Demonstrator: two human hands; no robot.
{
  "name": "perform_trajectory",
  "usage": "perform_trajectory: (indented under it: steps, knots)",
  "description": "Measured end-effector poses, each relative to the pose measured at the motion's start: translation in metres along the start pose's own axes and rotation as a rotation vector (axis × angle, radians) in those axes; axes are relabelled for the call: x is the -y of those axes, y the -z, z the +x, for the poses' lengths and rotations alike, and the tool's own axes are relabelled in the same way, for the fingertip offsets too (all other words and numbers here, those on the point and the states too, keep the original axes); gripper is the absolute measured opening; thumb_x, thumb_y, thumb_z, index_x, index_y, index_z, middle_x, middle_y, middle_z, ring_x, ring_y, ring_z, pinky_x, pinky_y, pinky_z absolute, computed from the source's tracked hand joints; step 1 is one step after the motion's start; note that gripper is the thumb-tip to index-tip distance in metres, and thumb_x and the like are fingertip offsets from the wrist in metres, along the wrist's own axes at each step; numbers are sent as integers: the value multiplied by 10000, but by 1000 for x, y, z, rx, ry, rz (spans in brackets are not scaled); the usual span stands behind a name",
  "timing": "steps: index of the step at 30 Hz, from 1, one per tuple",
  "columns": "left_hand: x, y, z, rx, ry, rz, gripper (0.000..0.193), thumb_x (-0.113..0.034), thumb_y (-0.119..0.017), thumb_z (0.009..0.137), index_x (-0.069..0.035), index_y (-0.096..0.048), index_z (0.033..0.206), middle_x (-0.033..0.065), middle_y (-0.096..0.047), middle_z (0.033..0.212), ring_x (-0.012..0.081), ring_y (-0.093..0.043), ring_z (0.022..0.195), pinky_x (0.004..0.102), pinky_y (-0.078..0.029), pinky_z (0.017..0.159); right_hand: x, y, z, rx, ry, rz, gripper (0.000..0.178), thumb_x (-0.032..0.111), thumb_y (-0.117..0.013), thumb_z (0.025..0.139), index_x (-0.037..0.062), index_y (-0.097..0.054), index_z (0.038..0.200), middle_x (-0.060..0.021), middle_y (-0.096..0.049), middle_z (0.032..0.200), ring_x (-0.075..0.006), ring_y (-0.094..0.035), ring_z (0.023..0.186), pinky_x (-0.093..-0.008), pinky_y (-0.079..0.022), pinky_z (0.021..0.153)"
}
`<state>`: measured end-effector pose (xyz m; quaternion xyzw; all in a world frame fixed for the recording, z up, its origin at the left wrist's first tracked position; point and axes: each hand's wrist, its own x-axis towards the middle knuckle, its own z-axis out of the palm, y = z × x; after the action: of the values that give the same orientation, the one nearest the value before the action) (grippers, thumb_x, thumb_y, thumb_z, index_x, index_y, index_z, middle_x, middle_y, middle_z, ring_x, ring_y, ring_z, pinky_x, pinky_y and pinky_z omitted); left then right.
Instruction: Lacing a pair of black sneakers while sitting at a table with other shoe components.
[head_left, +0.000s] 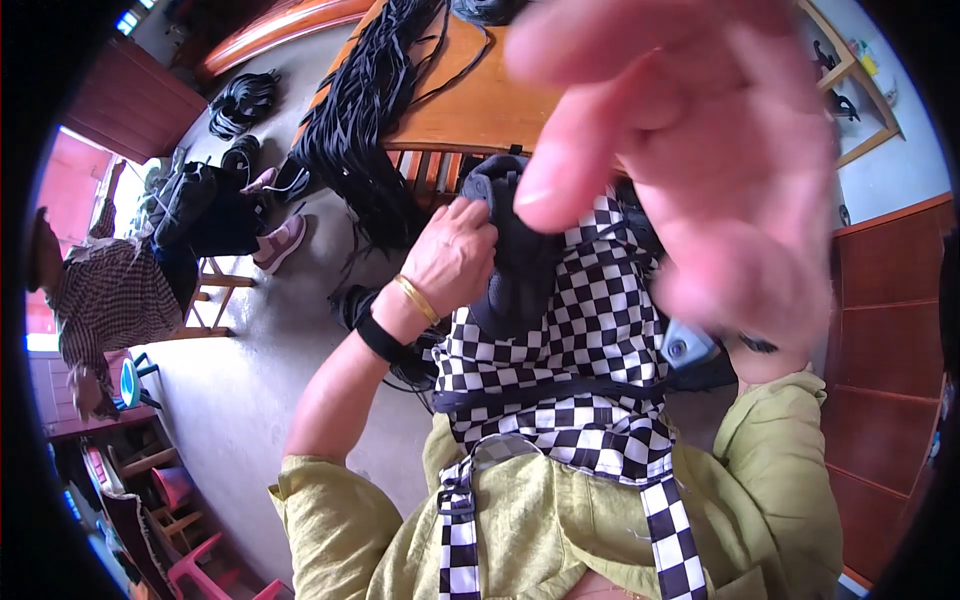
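Note:
My left hand (455, 255) is closed on the side of a black shoe (515, 295), which rests over my lap against a black-and-white checked apron (600, 300). A gold bangle and a black band circle that wrist. Close to the camera, my right hand (710, 150) is raised, large and blurred. Its fingers are bent but apart, and I see nothing between them. It hides part of the shoe's right side and the table behind. Long black laces (360, 110) hang in a thick bundle over the front-left edge of the wooden table (480, 100).
A coil of black cord (243, 103) lies on the grey floor at far left. Another person (125, 290) in a checked shirt sits on a wooden seat there. Pink plastic stool (205, 570) at lower left; brown wooden panels (885, 340) at right. A light blue device (688, 347) is beside my right forearm.

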<state>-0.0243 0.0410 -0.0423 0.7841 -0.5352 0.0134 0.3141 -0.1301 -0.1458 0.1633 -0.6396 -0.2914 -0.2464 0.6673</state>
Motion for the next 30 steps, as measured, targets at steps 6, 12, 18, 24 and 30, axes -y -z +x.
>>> perform_trajectory:
  steps: [6, 12, 18, 24, 30]
  knots:
    - [-17, 36, 25, 218, -142, 346, 467, -132, -743, 724, -69, -640, 1176, 117, -543, 1338, 333, -427, 1362, 499, -330, 1114, -100, 53, -70, 531, -158, -732, 169, 119, -730, 855, 19, -675, 979, -119, -669, 1006, -308, -646, 992, -420, -516, 902]
    - [-2, 50, 42, 340, -207, 318, 247, -201, -839, 668, -135, -711, 868, 5, -587, 1015, 243, -505, 1159, 445, -366, 990, -149, 46, -99, 600, -234, -962, 256, 272, -782, 837, 51, -682, 920, -93, -651, 883, -280, -622, 919, -410, -468, 853]
    - [8, 47, 48, 503, -209, 221, 223, -223, -865, 650, -112, -726, 784, 6, -594, 960, 241, -518, 1066, 460, -343, 960, -163, 44, -102, 489, -307, -932, 167, 226, -761, 843, 89, -671, 875, -30, -654, 718, -239, -657, 725, -386, -443, 771]
    - [-6, 38, 56, 603, -36, 288, 192, -300, -786, 752, -113, -749, 734, 21, -594, 907, 242, -522, 1057, 460, -358, 927, -167, 50, -109, 203, -610, -609, 109, 152, -662, 947, 45, -641, 936, -98, -705, 818, -188, -698, 804, -326, -542, 760]
    - [-6, 16, 61, 438, 357, 267, 200, -263, -724, 836, -75, -760, 779, 35, -670, 781, 238, -648, 866, 448, -476, 737, -173, 60, -110, -22, -663, -138, 98, 85, -578, 1031, 12, -558, 1094, -44, -635, 968, -112, -623, 851, -265, -531, 794]
